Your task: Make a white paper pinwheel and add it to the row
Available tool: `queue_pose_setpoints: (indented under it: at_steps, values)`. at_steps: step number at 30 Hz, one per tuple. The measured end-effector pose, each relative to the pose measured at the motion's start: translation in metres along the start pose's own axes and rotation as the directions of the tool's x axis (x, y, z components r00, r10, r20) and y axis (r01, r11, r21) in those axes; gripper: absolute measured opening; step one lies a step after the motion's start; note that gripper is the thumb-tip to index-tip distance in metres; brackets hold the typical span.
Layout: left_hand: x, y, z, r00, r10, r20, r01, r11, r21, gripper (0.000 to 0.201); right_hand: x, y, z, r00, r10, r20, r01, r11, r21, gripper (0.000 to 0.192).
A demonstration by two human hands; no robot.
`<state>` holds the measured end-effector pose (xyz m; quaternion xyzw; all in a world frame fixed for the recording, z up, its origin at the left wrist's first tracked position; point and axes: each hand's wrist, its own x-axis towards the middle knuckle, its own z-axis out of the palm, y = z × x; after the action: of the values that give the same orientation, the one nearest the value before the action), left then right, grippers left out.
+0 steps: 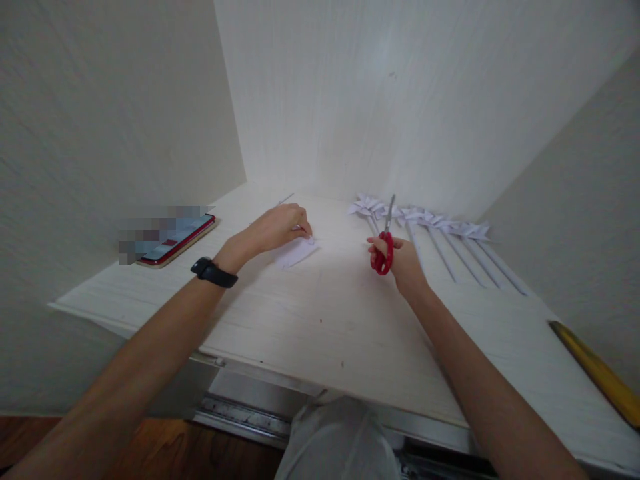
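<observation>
My left hand [290, 223], with a black band on its wrist, is closed over the edge of a small white piece of paper [295, 255] on the table. Its fingertips pinch the paper's far corner. Red-handled scissors [384, 252] are in my right hand [403, 260], fingers through the loops, blades pointing up and away. Just behind them lies a row of white paper pinwheels [420, 217] on rolled paper sticks. A thin stick [286, 199] shows beyond my left hand.
A phone [177, 240] with a red edge lies by the left wall. On the right edge of the white table [320, 360] rests a yellow tool-like object [595, 373], only partly in view. Walls close in the back and both sides.
</observation>
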<state>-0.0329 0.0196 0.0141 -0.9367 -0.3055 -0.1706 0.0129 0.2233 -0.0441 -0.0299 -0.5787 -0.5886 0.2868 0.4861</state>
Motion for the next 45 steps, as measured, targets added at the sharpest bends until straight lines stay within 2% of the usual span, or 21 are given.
queue_pose_setpoints:
  at_steps: [3,6,9,12,17,19,22,26,29,31,33,35,36,37,39,43,45]
  values:
    - [0.001,0.002,0.0,1.0,0.009,0.013,-0.01,1.0,0.015,0.021,0.002,0.0,-0.003,0.998,0.044,0.049,-0.054,0.971,0.232,0.03]
    - [0.001,0.004,0.001,0.999,0.027,0.029,-0.027,1.0,-0.009,0.021,0.004,-0.003,-0.008,0.992,0.067,0.105,-0.1,0.929,0.356,0.042]
    - [0.001,0.004,0.003,0.999,0.039,0.027,-0.038,0.999,-0.038,0.023,0.005,-0.008,-0.009,0.958,0.127,0.258,-0.237,0.857,0.457,0.057]
    - [0.001,0.003,0.006,0.998,0.049,0.034,-0.047,0.997,-0.063,0.023,0.004,-0.013,-0.005,0.883,0.199,0.425,-0.411,0.766,0.494,0.064]
    - [0.002,0.0,0.009,0.998,0.061,0.025,-0.059,0.996,-0.073,0.025,0.0,-0.014,0.001,0.8,0.251,0.545,-0.532,0.715,0.453,0.067]
    - [0.002,0.0,0.009,0.997,0.069,0.029,-0.067,0.996,-0.066,0.025,-0.001,-0.013,0.002,0.787,0.266,0.556,-0.559,0.69,0.46,0.068]
    - [0.002,0.001,0.008,0.997,0.062,0.044,-0.06,0.997,-0.043,0.026,-0.004,-0.012,0.004,0.797,0.277,0.536,-0.568,0.646,0.51,0.066]
    - [0.002,0.001,0.01,0.997,0.043,0.057,-0.04,0.998,-0.055,0.025,-0.009,-0.013,0.004,0.841,0.243,0.483,-0.518,0.618,0.591,0.057]
    - [0.003,-0.002,0.013,0.997,0.039,0.066,-0.034,0.996,-0.078,0.022,-0.009,-0.011,0.005,0.89,0.197,0.412,-0.437,0.63,0.642,0.054]
    - [0.004,-0.003,0.014,0.997,0.041,0.069,-0.036,0.996,-0.077,0.022,-0.007,-0.008,0.005,0.914,0.163,0.371,-0.379,0.668,0.64,0.058]
    - [0.004,-0.004,0.014,0.997,0.044,0.066,-0.039,0.996,-0.077,0.021,-0.005,-0.005,0.004,0.932,0.14,0.335,-0.316,0.768,0.557,0.065]
    - [0.004,-0.004,0.014,0.997,0.044,0.062,-0.039,0.996,-0.077,0.021,-0.004,-0.003,0.004,0.957,0.067,0.282,-0.151,0.945,0.29,0.068]
    - [0.004,-0.005,0.013,0.997,0.042,0.062,-0.037,0.996,-0.076,0.021,-0.003,-0.003,0.003,0.962,0.013,0.274,-0.045,0.993,0.108,0.066]
    - [0.004,-0.005,0.013,0.997,0.039,0.062,-0.035,0.997,-0.075,0.021,-0.003,-0.003,0.003,0.96,-0.035,0.276,0.055,0.996,-0.064,0.061]
    - [0.003,-0.006,0.013,0.998,0.03,0.058,-0.026,0.997,-0.074,0.022,-0.003,-0.003,0.002,0.952,-0.086,0.293,0.177,0.938,-0.299,0.047]
    - [0.001,-0.008,0.013,0.999,0.004,0.036,-0.002,0.998,-0.064,0.02,-0.005,-0.001,0.003,0.947,-0.101,0.305,0.243,0.846,-0.475,0.018]
    - [0.0,-0.007,0.013,1.0,-0.002,0.022,0.003,0.998,-0.058,0.019,-0.007,0.0,0.004,0.932,-0.099,0.349,0.281,0.807,-0.52,0.011]
